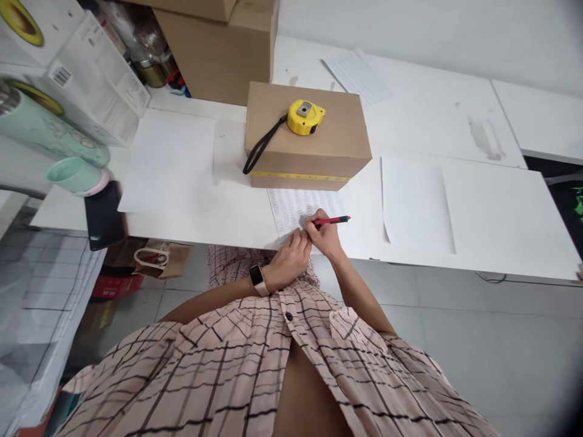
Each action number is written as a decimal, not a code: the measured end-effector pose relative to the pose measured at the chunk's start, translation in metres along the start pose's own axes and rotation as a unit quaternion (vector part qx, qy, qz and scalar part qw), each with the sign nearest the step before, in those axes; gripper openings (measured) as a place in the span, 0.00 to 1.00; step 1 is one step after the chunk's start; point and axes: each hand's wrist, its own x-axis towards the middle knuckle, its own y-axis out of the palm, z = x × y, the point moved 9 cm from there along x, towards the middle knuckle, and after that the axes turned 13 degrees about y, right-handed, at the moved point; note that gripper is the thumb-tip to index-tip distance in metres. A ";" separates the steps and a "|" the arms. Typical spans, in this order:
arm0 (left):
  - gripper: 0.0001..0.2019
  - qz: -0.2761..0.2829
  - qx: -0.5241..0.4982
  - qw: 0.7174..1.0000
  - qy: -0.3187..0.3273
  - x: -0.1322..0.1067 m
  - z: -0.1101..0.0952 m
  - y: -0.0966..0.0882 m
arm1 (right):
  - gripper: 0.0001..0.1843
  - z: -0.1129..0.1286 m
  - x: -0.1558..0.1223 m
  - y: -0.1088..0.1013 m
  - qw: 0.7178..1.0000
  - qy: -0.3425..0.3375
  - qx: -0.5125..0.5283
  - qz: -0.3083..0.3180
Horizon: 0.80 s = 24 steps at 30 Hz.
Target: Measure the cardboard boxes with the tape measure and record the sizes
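My right hand (pixel 324 235) is closed around a red and black pen (pixel 334 221), low over a printed sheet (pixel 291 209) at the table's front edge. Beside it, my left hand (pixel 294 258), with a watch on the wrist, lies flat on the sheet's near edge, fingers stretched out. Just beyond the hands a closed cardboard box (pixel 314 142) covers the far part of the sheet. On top of the box rests a yellow tape measure (pixel 304 118) with a black wrist strap. A yellow strip with markings runs along the box's front side.
Blank paper lies at the left (pixel 175 158) and right (pixel 416 203) of the white table (pixel 492 212). A phone (pixel 104 212), a mint cup (pixel 75 175) and a mint bottle (pixel 54 124) are at the left. Larger cardboard boxes (pixel 218 54) stand behind; another printed sheet (pixel 357 76) lies at the back.
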 end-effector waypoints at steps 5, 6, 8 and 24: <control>0.26 -0.003 0.002 1.000 -0.001 -0.001 0.000 -0.004 | 0.12 -0.003 0.000 0.001 1.000 0.014 -0.005 0.007; 0.25 -0.004 0.000 1.000 -0.002 -0.001 0.000 -0.004 | 0.12 -0.003 0.000 0.001 1.000 0.017 -0.003 0.005; 0.25 -0.004 -0.004 1.000 -0.003 -0.001 0.000 -0.005 | 0.12 -0.003 0.001 -0.001 1.000 0.017 0.000 -0.003; 0.25 -0.005 0.001 1.000 0.003 -0.001 -0.001 -0.002 | 0.11 -0.001 0.000 -0.005 1.000 0.023 0.016 -0.015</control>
